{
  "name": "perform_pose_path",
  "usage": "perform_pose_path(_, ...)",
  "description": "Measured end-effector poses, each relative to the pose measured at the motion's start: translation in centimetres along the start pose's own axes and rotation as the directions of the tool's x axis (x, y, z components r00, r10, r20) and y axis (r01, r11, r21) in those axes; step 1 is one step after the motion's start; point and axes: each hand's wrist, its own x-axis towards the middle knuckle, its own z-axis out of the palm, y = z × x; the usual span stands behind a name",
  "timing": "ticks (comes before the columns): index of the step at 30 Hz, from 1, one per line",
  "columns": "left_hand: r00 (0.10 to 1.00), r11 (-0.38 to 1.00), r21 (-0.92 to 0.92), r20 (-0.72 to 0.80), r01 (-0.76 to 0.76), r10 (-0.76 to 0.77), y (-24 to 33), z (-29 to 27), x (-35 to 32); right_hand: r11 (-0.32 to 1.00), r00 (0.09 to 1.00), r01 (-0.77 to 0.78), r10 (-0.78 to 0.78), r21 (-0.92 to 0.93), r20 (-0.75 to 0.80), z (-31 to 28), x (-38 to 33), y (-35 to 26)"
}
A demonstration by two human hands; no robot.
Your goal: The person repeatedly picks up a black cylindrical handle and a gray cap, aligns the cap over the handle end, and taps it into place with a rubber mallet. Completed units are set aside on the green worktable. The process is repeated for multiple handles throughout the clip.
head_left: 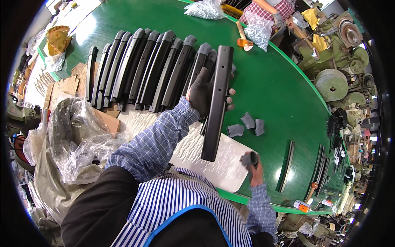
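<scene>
My left hand (201, 95), in a dark glove with bare fingertips, is wrapped round a long black metal tube (217, 99) with small holes along its face. It holds the tube tilted above the table. Lower and to the right, my right hand (257, 173) grips a dark grey elbow fitting (248, 158), its round opening showing. Between the hands and farther off, three grey elbow fittings (247, 120) lie together on the green table (284, 103). A row of black tubes (142, 70), several with grey fittings on their far ends, lies left of my left hand.
White wrinkled foam sheet (224, 164) covers the near edge. Crumpled clear plastic (82, 144) heaps at left. Right side holds loose black tubes (286, 166), a hammer (312, 189) and a can (302, 206). Beyond are a mallet (244, 42), bags of hardware (259, 33) and another person's arm (265, 7).
</scene>
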Motion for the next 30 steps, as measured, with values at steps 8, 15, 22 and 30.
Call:
perform_pose_path(8,0.996,0.984,0.161,-0.053,0.076,-0.068,-2.1,2.4,-1.2,0.659,0.864,0.253,0.176,-0.708,0.472,6.4,-10.8,-8.2)
perform_pose_path(15,0.970,0.902,0.394,-0.228,0.174,-0.088,-4.6,2.4,-3.9,0.685,0.866,0.364,0.001,-0.632,0.500,7.4,-11.0,-10.5)
perform_pose_path(22,0.937,0.812,0.524,-0.340,0.257,-0.078,-6.4,0.7,-8.0,0.967,0.959,0.208,-0.171,-0.148,0.228,11.0,-10.4,-7.3)
perform_pose_path(30,0.941,0.918,0.354,-0.333,0.178,-0.054,-6.0,0.2,-8.7,0.981,0.905,0.013,-0.093,0.192,0.415,13.4,-9.3,-4.6)
